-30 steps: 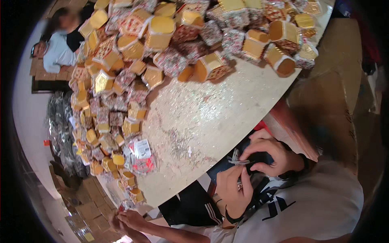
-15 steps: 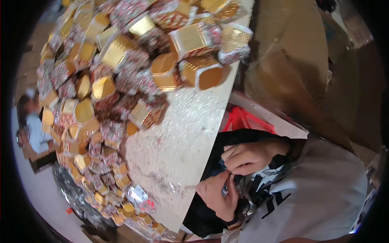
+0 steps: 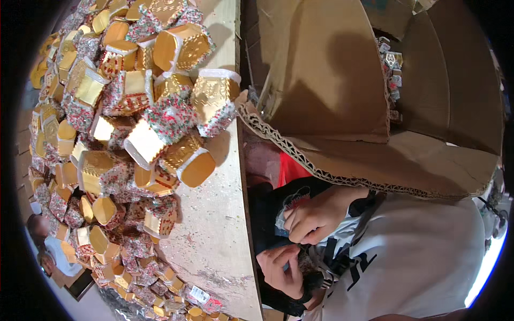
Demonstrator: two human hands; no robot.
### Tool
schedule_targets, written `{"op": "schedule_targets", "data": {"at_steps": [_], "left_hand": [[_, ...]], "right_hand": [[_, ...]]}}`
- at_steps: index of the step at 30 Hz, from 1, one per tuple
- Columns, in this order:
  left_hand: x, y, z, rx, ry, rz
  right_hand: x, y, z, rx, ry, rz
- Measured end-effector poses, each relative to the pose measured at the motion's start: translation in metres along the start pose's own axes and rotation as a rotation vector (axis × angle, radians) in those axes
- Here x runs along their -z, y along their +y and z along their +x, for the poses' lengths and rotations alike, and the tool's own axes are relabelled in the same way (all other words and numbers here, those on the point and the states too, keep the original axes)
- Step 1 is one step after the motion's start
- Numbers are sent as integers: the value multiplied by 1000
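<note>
My right hand point(image 3: 317, 216) is above my lap, just off the table's edge, its fingers curled in and closed. Below it in the picture, my left hand point(image 3: 281, 270) is closed too, thumb bent toward the fingers. The two hands are close together. Whatever their fingertips hold, if anything, is hidden. Beside the right hand a see-through, crinkled piece point(image 3: 282, 218) shows against dark cloth. Nearest on the table lies a heap of gold decorations point(image 3: 195, 166), block-shaped with white trim and red, green and silver speckles.
The pale tabletop point(image 3: 214, 230) is strewn with glitter; a small clear packet point(image 3: 201, 295) lies near the heap. An open cardboard box point(image 3: 321, 107) stands against the table, its torn flap point(image 3: 375, 166) beside my right arm. Several small decorations point(image 3: 393, 69) lie inside. Another person point(image 3: 59, 254) is far left.
The view has turned, so the heap appears farther left and the cardboard box fills more of the upper right. Both hands stay over my lap, now slightly farther apart.
</note>
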State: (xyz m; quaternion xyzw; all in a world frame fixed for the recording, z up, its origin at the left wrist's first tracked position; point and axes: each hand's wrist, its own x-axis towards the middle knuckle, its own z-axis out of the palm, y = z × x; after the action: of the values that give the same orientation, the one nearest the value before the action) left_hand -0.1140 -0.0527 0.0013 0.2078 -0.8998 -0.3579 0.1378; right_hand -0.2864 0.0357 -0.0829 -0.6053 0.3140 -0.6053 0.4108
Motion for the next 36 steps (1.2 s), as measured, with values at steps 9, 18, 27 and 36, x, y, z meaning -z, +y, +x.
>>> {"op": "schedule_targets", "data": {"at_steps": [9,18,27,36], "left_hand": [[-10,6,4,-99,112,213],[-17,9,-14,150,329,-147],[-5,3,-32,742,111,-1285],[20,4,-21,794,-19,-995]], "right_hand": [[14,-14,6,-119,-18,234],[-3,-36,21,-132,140,-164],[-18,-50,28,92,100,-545],[-34,-45,33,68,261,-665]]}}
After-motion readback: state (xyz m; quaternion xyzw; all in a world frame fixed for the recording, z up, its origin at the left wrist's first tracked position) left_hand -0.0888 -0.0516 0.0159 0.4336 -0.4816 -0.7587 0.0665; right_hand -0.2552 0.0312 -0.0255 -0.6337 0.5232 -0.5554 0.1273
